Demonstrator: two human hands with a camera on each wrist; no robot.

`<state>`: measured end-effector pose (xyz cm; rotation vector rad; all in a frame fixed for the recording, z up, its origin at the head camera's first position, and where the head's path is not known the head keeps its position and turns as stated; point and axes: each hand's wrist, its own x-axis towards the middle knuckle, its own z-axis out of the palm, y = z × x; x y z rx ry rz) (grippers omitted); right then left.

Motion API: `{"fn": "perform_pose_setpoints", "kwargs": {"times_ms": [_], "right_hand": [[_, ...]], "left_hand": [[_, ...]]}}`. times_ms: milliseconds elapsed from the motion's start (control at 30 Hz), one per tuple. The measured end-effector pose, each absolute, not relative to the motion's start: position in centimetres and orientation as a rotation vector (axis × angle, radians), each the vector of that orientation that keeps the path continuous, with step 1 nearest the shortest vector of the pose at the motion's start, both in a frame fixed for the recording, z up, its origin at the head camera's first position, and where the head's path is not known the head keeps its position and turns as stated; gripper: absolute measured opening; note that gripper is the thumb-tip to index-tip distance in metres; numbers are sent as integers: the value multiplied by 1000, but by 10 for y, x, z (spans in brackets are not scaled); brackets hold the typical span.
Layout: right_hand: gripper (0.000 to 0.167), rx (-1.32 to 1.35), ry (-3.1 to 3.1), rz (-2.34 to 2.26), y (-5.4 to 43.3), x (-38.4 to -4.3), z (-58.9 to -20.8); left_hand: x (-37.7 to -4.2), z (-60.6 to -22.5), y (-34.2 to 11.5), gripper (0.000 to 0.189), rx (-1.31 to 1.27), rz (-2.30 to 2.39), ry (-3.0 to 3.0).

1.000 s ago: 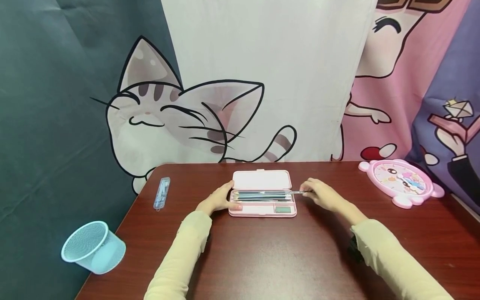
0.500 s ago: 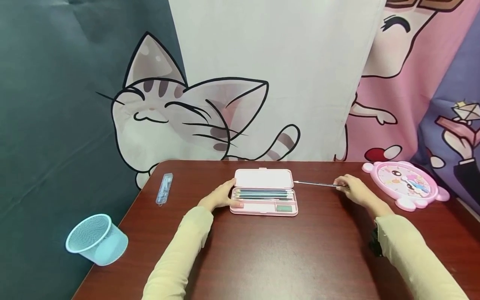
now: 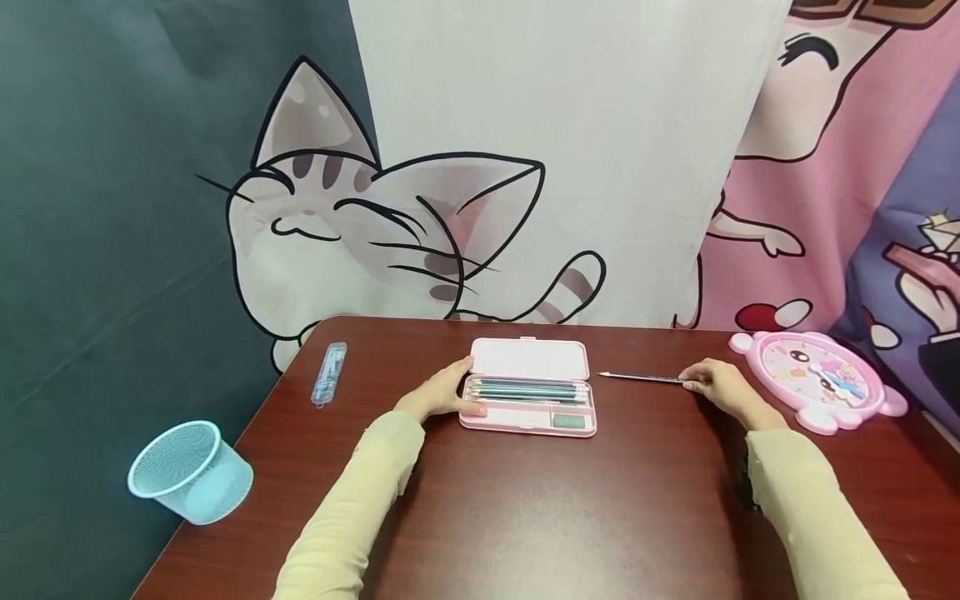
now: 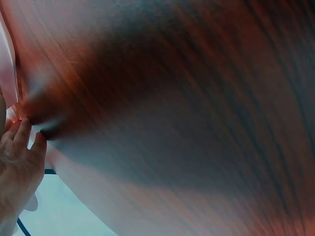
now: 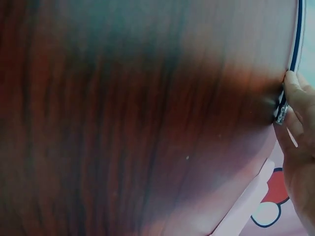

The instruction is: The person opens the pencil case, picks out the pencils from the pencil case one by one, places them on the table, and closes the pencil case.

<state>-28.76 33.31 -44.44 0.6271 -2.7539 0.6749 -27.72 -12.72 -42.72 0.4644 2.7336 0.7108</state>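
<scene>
A pink pencil case (image 3: 480,427) lies with its lid raised behind it on the table. Several pencils (image 3: 532,389) are in its rear compartment, and a green eraser (image 3: 568,421) sits at the front right. My left hand (image 3: 438,395) holds the case's left end, thumb over the front part and fingers by the lid. To the right of the case, my right hand (image 3: 720,392) pinches one pencil (image 3: 641,378) by its right end; the tip points left toward the case. Fingertips and the pencil's end (image 5: 281,116) show in the right wrist view.
A pink animal-shaped clock (image 3: 817,379) lies beyond my right hand. At the left are a light-blue clear case (image 3: 328,375) and, by the table edge, a blue mesh pen holder (image 3: 197,475). A cartoon curtain (image 3: 600,167) hangs behind the table (image 3: 570,517).
My right hand has drawn the pencil out of the case to the right and brought it down low over the table. The left hand stays on the case.
</scene>
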Motion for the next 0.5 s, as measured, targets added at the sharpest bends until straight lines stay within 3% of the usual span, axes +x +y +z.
{"fn": "perform_pose_setpoints", "kwargs": {"times_ms": [500], "right_hand": [[7, 583, -2754, 737, 333, -290, -448]], "left_hand": [[-280, -429, -127, 100, 463, 705, 2737]]}}
